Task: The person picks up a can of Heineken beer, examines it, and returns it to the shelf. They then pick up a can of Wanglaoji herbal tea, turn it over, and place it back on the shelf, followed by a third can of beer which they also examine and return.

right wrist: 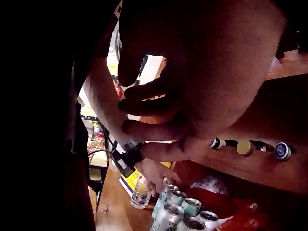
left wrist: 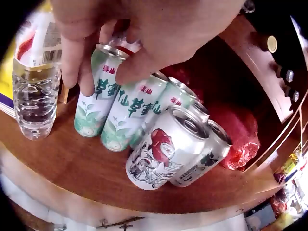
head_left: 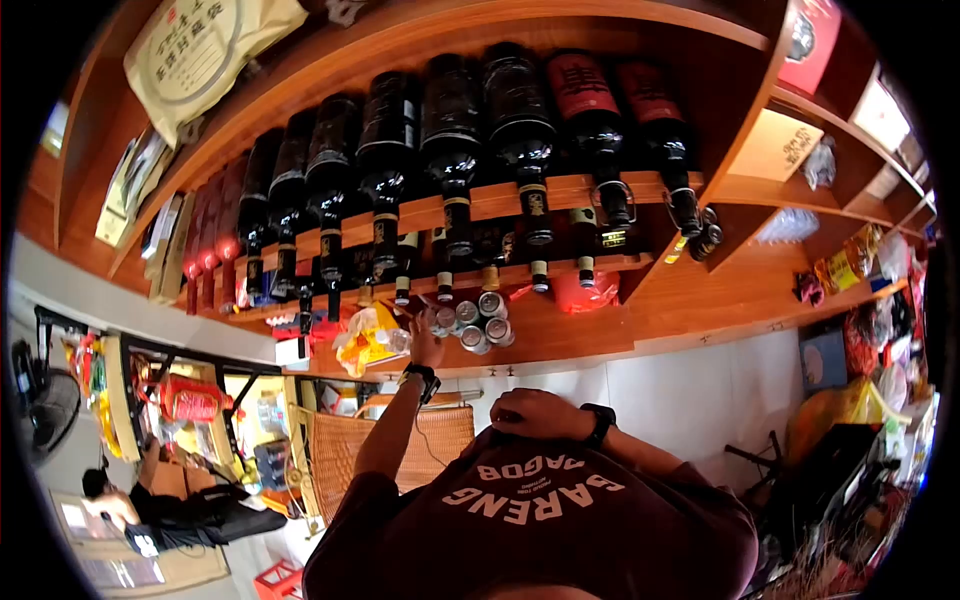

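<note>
Silver-topped cans stand in a cluster on the wooden counter; in the left wrist view they include slim green-and-white cans [left wrist: 130, 115] and wider silver cans [left wrist: 166, 147]. My left hand [head_left: 428, 345] reaches to the leftmost slim can [left wrist: 98, 96], its thumb and fingers on either side of the can's top. A clear water bottle [left wrist: 34, 98] stands just left of that can. My right hand [head_left: 540, 412] is held before the chest, fingers loosely curled with nothing in them, away from the cans; it looms large and dark in the right wrist view [right wrist: 202, 82].
Dark bottles [head_left: 455, 120] lie tilted along a rack above the counter. A yellow bag [head_left: 365, 340] is left of the cans, red plastic [head_left: 588, 290] behind them to the right. A wicker chair [head_left: 335, 450] stands below the counter; another person [head_left: 190, 510] is far left.
</note>
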Tool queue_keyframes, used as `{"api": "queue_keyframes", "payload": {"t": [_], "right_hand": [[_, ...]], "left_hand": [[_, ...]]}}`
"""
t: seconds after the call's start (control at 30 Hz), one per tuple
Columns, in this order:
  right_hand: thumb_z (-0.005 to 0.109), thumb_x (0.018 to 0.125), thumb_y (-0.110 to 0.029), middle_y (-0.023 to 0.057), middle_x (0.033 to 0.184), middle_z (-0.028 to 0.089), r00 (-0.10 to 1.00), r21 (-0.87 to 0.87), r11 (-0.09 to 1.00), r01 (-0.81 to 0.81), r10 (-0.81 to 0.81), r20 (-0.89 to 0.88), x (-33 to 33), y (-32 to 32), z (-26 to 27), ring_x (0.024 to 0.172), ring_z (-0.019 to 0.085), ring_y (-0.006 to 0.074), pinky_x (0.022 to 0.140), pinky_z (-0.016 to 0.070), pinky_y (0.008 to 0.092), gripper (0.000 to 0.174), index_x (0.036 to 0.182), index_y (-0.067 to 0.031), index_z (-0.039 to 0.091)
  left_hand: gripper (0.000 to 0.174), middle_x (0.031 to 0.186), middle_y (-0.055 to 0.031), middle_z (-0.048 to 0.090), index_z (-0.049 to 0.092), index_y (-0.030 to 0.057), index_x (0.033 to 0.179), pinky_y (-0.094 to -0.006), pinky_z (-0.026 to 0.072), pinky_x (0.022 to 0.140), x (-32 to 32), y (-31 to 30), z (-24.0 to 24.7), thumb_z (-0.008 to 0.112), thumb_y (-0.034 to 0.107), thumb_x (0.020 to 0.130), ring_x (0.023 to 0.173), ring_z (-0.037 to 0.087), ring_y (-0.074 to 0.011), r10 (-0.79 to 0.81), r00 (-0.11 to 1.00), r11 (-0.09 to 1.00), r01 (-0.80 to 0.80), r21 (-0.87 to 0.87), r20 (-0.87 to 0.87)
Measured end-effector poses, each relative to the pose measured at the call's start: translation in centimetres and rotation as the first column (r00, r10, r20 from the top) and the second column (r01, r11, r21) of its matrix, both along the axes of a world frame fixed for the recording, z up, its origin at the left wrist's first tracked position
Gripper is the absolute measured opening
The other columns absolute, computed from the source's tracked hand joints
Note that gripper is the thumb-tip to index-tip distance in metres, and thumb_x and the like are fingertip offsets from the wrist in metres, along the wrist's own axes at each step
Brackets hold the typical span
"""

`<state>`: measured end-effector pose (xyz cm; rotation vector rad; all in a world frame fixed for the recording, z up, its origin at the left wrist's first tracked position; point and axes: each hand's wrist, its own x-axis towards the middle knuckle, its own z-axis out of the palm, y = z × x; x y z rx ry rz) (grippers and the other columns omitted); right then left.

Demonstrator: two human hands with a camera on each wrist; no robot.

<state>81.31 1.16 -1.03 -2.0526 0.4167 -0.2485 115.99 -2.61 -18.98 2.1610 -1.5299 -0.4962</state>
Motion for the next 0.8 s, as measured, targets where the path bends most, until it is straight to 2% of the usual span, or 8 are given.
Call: {"api": "queue_keyframes", "payload": {"t": [0.13, 0.3, 0.4, 0.5, 0.63, 0.7, 0.73, 0.8], "right_hand": [[0.063, 0.098, -0.031, 0.0122, 0.108, 0.065, 0.996, -0.112, 0.991, 0.077, -0.072, 0.044, 0.3, 0.8, -0.2, 0.103, 0.063, 0.0333, 0.091, 0.0516, 0.0436, 0.024, 0.109, -0.0096, 0.064], [0.063, 0.098, -0.032, 0.0123, 0.110, 0.066, 0.997, -0.072, 0.995, 0.069, -0.067, 0.026, 0.8, 1.8, -0.4, 0.105, 0.063, 0.0330, 0.095, 0.0504, 0.0440, 0.026, 0.113, -0.0105, 0.065], [0.063, 0.098, -0.032, 0.0134, 0.112, 0.065, 0.999, -0.050, 0.998, 0.040, -0.039, 0.012, 1.3, 2.3, -1.2, 0.109, 0.061, 0.0342, 0.099, 0.0495, 0.0443, 0.027, 0.114, -0.0104, 0.064], [0.063, 0.098, -0.032, 0.0135, 0.116, 0.062, 0.998, -0.115, 0.992, 0.052, -0.047, 0.049, 2.0, 2.7, -1.0, 0.114, 0.058, 0.0354, 0.101, 0.0487, 0.0445, 0.027, 0.113, -0.0103, 0.063], [0.064, 0.097, -0.031, 0.0129, 0.125, 0.058, 0.998, -0.068, 0.996, 0.059, -0.057, 0.029, 2.9, 3.3, -1.6, 0.122, 0.054, 0.0363, 0.106, 0.0462, 0.0459, 0.027, 0.117, -0.0115, 0.060], [0.064, 0.097, -0.030, 0.0129, 0.127, 0.056, 0.999, -0.057, 0.998, 0.032, -0.032, 0.000, 3.6, 3.5, -2.4, 0.126, 0.052, 0.0361, 0.109, 0.0440, 0.0465, 0.028, 0.118, -0.0116, 0.058], [0.064, 0.098, -0.029, 0.0130, 0.127, 0.055, 1.000, -0.047, 0.999, 0.025, -0.024, 0.001, 4.0, 3.8, -2.5, 0.126, 0.051, 0.0358, 0.109, 0.0434, 0.0464, 0.028, 0.118, -0.0113, 0.058], [0.064, 0.098, -0.028, 0.0138, 0.127, 0.055, 1.000, -0.015, 1.000, -0.007, 0.007, 0.003, 4.9, 4.1, -2.5, 0.126, 0.051, 0.0360, 0.109, 0.0428, 0.0466, 0.027, 0.118, -0.0107, 0.058]], "left_hand": [[0.088, 0.158, -0.0218, 0.031, 0.024, 0.0137, 0.158, -0.0552, 0.0414, 0.111, 0.8, -0.9, -1.5, 0.067, 0.003, 0.082, 0.145, 0.026, -0.0516, -0.018, 0.984, 0.999, 0.023, -0.026, 0.177], [0.086, 0.148, -0.0219, 0.045, 0.033, 0.0123, 0.153, -0.0510, 0.0379, 0.114, 0.9, -1.8, -1.4, 0.076, 0.007, 0.079, 0.140, 0.036, -0.0471, 0.012, 0.994, 0.999, -0.008, -0.038, 0.112], [0.059, 0.126, -0.0199, 0.055, 0.048, 0.0084, 0.134, -0.0542, 0.0480, 0.095, 1.2, -1.3, -3.4, 0.074, 0.005, 0.081, 0.118, 0.051, -0.0439, 0.023, 0.993, 0.944, 0.018, -0.331, 0.120], [0.059, 0.125, -0.0219, 0.054, 0.049, 0.0078, 0.135, -0.0526, 0.0495, 0.092, 0.6, 0.8, -1.5, 0.074, 0.007, 0.082, 0.115, 0.052, -0.0454, -0.014, 0.999, 0.963, 0.002, -0.271, -0.043], [0.059, 0.125, -0.0226, 0.053, 0.048, 0.0059, 0.136, -0.0513, 0.0496, 0.092, 0.4, 4.6, -0.6, 0.075, 0.013, 0.084, 0.112, 0.055, -0.0454, -0.019, 0.997, 0.938, -0.008, -0.347, -0.074], [0.056, 0.125, -0.0205, 0.051, 0.050, 0.0035, 0.135, -0.0424, 0.0557, 0.080, 0.1, 6.4, 1.2, 0.076, 0.019, 0.088, 0.107, 0.059, -0.0382, -0.044, 0.995, 0.894, 0.079, -0.442, 0.089], [0.058, 0.127, -0.0226, 0.055, 0.049, 0.0040, 0.137, -0.0508, 0.0489, 0.094, -0.6, 7.4, 2.9, 0.075, 0.021, 0.087, 0.115, 0.054, -0.0449, -0.005, 0.988, 0.948, -0.044, -0.316, -0.153], [0.057, 0.129, -0.0223, 0.055, 0.050, 0.0042, 0.136, -0.0497, 0.0483, 0.096, -1.3, 9.2, 4.2, 0.074, 0.021, 0.088, 0.117, 0.054, -0.0441, 0.018, 0.980, 0.949, -0.080, -0.306, -0.201]]}}
